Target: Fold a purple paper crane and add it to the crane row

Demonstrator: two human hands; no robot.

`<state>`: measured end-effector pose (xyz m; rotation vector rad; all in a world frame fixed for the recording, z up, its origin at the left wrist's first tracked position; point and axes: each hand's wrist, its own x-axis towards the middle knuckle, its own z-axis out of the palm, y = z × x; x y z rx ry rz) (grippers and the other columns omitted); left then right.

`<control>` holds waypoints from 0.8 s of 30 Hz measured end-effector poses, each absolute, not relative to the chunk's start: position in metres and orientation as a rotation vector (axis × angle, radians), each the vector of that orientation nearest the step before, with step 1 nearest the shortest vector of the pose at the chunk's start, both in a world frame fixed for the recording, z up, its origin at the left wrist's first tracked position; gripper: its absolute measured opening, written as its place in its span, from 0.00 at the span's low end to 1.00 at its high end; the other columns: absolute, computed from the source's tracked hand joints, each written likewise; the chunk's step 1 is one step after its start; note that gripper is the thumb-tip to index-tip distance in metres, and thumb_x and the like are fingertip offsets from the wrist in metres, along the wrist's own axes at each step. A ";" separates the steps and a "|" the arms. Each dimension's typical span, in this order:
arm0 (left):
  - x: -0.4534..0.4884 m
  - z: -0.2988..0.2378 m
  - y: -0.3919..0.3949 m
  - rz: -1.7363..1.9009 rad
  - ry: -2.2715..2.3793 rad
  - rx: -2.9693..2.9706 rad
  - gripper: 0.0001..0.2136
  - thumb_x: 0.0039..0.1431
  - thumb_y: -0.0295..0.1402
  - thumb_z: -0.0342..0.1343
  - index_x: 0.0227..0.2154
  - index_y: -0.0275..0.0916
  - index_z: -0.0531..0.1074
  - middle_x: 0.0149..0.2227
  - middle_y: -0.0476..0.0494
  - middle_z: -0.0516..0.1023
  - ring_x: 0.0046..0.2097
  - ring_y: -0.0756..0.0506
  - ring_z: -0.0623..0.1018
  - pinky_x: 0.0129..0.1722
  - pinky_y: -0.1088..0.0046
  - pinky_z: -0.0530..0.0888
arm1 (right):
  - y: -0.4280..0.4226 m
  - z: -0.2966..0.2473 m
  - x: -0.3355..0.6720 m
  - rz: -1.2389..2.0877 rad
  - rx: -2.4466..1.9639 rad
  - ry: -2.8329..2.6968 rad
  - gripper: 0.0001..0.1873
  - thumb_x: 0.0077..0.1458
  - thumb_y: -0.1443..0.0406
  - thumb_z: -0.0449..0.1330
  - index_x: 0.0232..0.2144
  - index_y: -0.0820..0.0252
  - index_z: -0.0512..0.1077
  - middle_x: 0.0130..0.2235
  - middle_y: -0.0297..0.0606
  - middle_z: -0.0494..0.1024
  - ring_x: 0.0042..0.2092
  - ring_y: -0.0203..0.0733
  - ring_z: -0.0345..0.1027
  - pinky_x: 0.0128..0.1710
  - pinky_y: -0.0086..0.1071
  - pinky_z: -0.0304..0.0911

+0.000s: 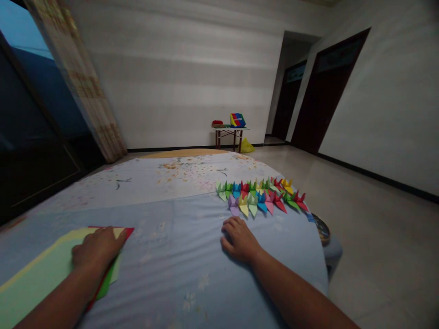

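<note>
Left hand [98, 246] rests on paper [44, 269], right hand [239, 240] near two crane rows [261, 201].

Sheets [37, 274] left, cranes [261, 201] right; both on tablecloth [164, 256].

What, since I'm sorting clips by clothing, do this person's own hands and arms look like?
The left hand and right hand are both bare, without gloves. The left forearm and right forearm show no sleeves, watch, bracelet or cables. Small rings or markings can't be ruled out in this soft picture.
</note>
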<state>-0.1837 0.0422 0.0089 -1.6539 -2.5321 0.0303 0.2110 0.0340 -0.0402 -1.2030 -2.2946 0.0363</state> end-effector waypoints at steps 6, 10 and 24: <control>-0.185 0.010 0.030 0.000 -2.488 -1.677 0.23 0.58 0.45 0.38 0.39 0.36 0.73 0.44 0.33 0.75 0.46 0.36 0.73 0.38 0.65 0.67 | 0.033 -0.044 0.214 0.044 -1.131 -2.294 0.09 0.52 0.65 0.55 0.37 0.60 0.68 0.42 0.44 0.71 0.48 0.48 0.59 0.47 0.41 0.57; -0.195 0.013 0.011 -0.029 -2.467 -1.705 0.27 0.56 0.49 0.39 0.48 0.36 0.69 0.50 0.34 0.72 0.51 0.36 0.70 0.45 0.63 0.65 | 0.036 -0.049 0.217 0.029 -1.103 -2.319 0.09 0.53 0.64 0.55 0.38 0.60 0.68 0.42 0.44 0.71 0.48 0.49 0.59 0.48 0.42 0.57; -0.216 -0.001 -0.027 -0.057 -2.657 -1.818 0.40 0.43 0.52 0.52 0.58 0.37 0.57 0.62 0.30 0.56 0.61 0.29 0.56 0.53 0.44 0.56 | 0.037 -0.051 0.219 -0.030 -1.096 -2.346 0.10 0.53 0.63 0.55 0.38 0.61 0.69 0.43 0.45 0.72 0.48 0.48 0.61 0.48 0.42 0.58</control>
